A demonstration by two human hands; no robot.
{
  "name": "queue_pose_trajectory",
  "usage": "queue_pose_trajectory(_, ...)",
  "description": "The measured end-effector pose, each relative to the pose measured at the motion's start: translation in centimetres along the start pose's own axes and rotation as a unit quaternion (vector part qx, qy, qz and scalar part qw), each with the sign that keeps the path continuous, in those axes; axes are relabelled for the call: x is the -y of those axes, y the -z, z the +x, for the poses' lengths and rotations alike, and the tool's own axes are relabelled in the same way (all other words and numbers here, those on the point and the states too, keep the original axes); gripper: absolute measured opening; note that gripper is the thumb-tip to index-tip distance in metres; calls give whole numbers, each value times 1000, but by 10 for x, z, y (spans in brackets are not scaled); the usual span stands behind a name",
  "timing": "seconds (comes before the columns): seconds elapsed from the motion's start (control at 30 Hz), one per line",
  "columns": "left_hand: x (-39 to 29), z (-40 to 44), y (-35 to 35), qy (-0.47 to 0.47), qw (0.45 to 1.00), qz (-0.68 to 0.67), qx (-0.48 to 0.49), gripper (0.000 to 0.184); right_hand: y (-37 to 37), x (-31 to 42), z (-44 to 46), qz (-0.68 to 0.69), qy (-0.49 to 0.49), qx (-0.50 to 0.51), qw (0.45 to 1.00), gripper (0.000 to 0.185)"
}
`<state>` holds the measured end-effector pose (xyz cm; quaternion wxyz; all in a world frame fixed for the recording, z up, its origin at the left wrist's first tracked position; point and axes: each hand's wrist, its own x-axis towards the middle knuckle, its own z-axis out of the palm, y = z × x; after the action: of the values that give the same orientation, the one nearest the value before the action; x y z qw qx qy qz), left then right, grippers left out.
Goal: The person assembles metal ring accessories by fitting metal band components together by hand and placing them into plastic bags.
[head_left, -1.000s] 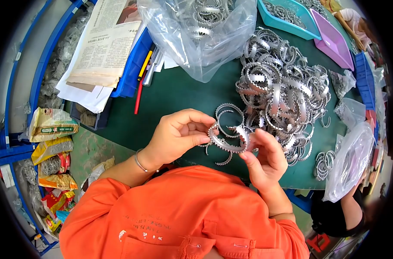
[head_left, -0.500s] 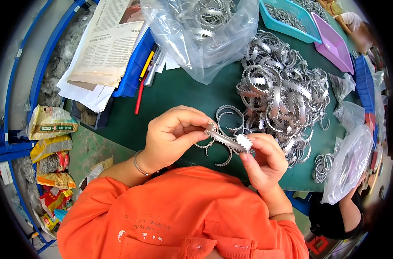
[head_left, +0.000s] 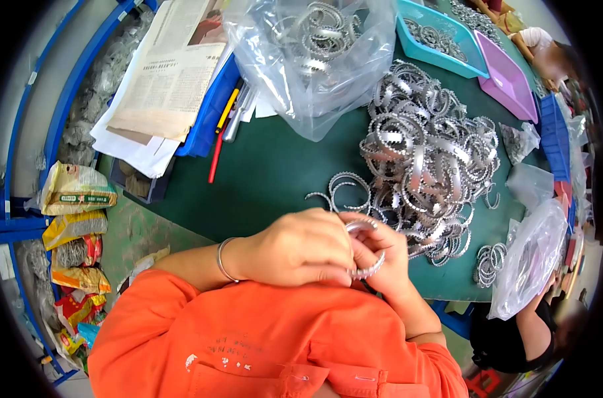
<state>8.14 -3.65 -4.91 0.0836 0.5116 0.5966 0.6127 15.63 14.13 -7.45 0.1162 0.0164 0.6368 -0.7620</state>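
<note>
An open, C-shaped metal band with a toothed edge (head_left: 370, 267) is held close in front of my chest. My left hand (head_left: 301, 249) is closed, its back toward the camera, and the fingertips over the band are hidden. On the other side my right hand (head_left: 391, 255) grips the same band with thumb and fingers, and part of the curve shows between the two hands. Just beyond them, a few loose toothed bands (head_left: 350, 192) lie on the green tabletop (head_left: 268, 172). A large heap of similar bands (head_left: 427, 152) rises to the right.
A clear plastic bag (head_left: 308, 99) holding more bands stands at the back. Newspaper (head_left: 162, 86) rests over a blue tray (head_left: 205, 126), beside pens (head_left: 215, 158). Turquoise (head_left: 440, 60) and purple baskets (head_left: 507, 86) sit back right. Another person's arm (head_left: 535, 325) is at the right.
Both hands have come closer together and nearer my chest, with the band turned between them. My left hand has rolled over, so its back now covers much of the band.
</note>
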Motion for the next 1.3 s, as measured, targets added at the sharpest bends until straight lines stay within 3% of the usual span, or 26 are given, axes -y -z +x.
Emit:
queue_pose_trajectory(0.1,-6,24,15,-121,986,109,32,16,-3,-2,-1,-94,97,-23,991,29)
queue_pose_trajectory(0.13,-7,32,25,-145,972,183,13,16,0,12,-1,-200,120,-11,972,25)
queue_pose_trajectory(0.17,-6,40,37,-169,952,256,-8,16,-3,10,-5,-118,71,-30,990,22)
queue_pose_trajectory(0.23,0,65,63,-180,905,378,-68,13,-1,24,-10,-174,163,-78,968,20)
queue_pose_trajectory(0.3,17,80,81,-34,869,468,-155,15,10,33,-10,-295,306,-134,895,21)
queue_pose_trajectory(0.37,40,85,92,28,815,538,-215,22,18,43,-9,-363,373,-217,826,23)
queue_pose_trajectory(0.43,36,86,82,38,823,518,-229,24,27,45,-9,-393,359,-273,802,25)
queue_pose_trajectory(0.5,24,87,59,-27,878,429,-209,22,33,52,1,-463,376,-277,753,27)
queue_pose_trajectory(0.6,24,84,25,-49,924,359,-120,27,31,58,23,-557,365,-284,689,35)
queue_pose_trajectory(0.7,38,78,3,1,942,325,-83,32,31,67,31,-582,338,-293,679,31)
queue_pose_trajectory(0.77,44,77,0,-26,936,335,-104,30,35,83,30,-575,319,-279,700,21)
queue_pose_trajectory(0.9,36,69,9,-51,944,308,-104,24,64,118,24,-579,294,-374,662,10)
queue_pose_trajectory(1.0,19,65,17,-142,931,287,-174,27,73,138,10,-384,310,-430,756,7)
queue_pose_trajectory(1.1,24,51,18,-84,948,286,-111,21,65,130,9,-386,340,-396,760,10)
queue_pose_trajectory(1.13,30,44,17,-65,953,288,-72,20,66,125,10,-438,308,-315,783,11)
queue_pose_trajectory(1.17,35,35,15,-47,955,289,-33,20,62,124,11,-535,288,-233,759,12)
queue_pose_trajectory(1.23,36,19,11,-13,962,272,-27,19,57,121,11,-529,315,-226,755,14)
queue_pose_trajectory(1.3,29,9,8,47,973,209,-82,20,55,125,15,-490,416,-323,694,18)
